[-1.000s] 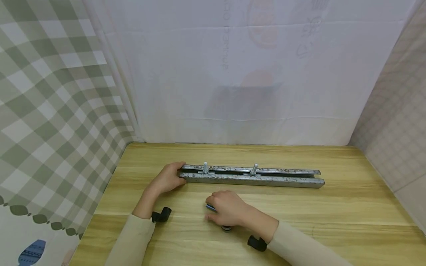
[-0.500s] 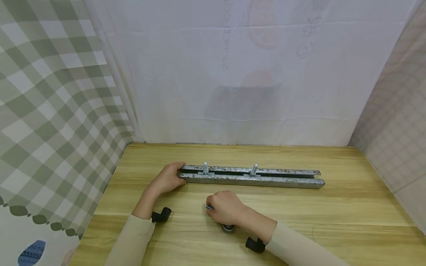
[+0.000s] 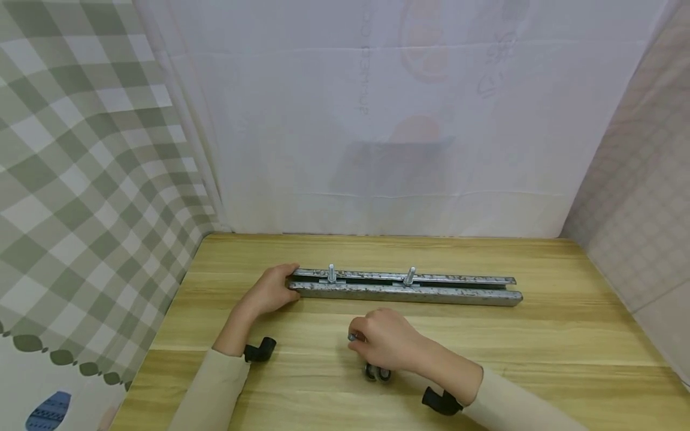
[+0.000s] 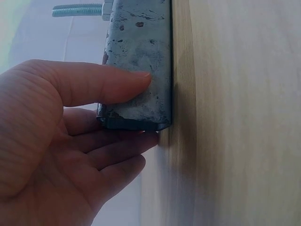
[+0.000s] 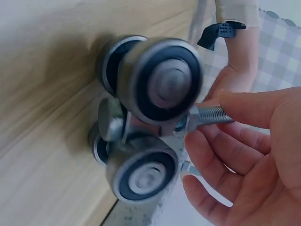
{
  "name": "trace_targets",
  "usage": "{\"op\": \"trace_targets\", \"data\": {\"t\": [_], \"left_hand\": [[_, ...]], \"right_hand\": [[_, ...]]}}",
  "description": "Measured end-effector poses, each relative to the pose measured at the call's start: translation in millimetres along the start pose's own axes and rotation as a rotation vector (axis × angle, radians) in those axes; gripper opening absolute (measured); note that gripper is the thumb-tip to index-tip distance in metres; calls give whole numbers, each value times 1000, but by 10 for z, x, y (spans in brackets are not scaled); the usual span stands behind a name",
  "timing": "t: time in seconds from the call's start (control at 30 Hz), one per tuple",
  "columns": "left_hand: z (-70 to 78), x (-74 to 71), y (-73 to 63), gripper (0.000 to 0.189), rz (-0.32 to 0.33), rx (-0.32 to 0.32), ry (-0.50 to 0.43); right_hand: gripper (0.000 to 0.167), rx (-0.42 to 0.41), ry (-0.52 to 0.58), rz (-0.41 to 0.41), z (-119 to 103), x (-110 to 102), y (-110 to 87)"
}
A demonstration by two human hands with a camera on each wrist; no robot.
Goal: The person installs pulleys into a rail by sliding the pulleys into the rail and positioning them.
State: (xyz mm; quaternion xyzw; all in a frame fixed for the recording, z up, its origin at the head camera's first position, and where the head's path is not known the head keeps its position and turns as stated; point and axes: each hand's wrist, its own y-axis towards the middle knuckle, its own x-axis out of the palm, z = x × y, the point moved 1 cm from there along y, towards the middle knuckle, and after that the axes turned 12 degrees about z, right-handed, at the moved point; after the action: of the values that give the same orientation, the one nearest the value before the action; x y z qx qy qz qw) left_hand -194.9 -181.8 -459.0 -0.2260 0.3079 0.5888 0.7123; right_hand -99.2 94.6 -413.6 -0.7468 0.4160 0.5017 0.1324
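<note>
In the head view my left hand (image 3: 268, 291) grips the left end of a rust-spotted steel channel rail (image 3: 458, 294), which lies lengthwise on the table with its slot facing up. In the left wrist view the thumb of that left hand (image 4: 51, 141) lies along the rail's side (image 4: 141, 52), fingers at its end. Two threaded bolts (image 3: 331, 273) stand up from the slot. Nearer me, my right hand (image 3: 390, 340) pinches a roller trolley (image 3: 377, 373) by its threaded bolt (image 5: 212, 115). Several bearing wheels (image 5: 162, 82) show in the right wrist view.
Black wrist camera mounts (image 3: 261, 349) stick out from both wrists. The wooden table (image 3: 571, 335) meets a white cloth backdrop (image 3: 345, 149) behind. A green checked cloth (image 3: 97, 149) hangs at the left, a pale one (image 3: 636, 197) at the right.
My right hand has shifted a little to the right with the trolley, and more of its wheels show below the hand. The left hand keeps its hold on the rail's end.
</note>
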Motion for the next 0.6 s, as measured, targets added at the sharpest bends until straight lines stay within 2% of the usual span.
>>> {"op": "trace_targets", "data": {"t": [0.23,0.43,0.6], "left_hand": [[4,8,-6,71,0,-12,-3],[13,9,-4,71,0,-21,2],[-1,8,-3,71,-1,-15,8]], "right_hand": [[3,-101,23,97,61,-158,-198],[9,-213,-4,201,172,-265,-379],[13,-223,8,248,255,-321,-541]]}}
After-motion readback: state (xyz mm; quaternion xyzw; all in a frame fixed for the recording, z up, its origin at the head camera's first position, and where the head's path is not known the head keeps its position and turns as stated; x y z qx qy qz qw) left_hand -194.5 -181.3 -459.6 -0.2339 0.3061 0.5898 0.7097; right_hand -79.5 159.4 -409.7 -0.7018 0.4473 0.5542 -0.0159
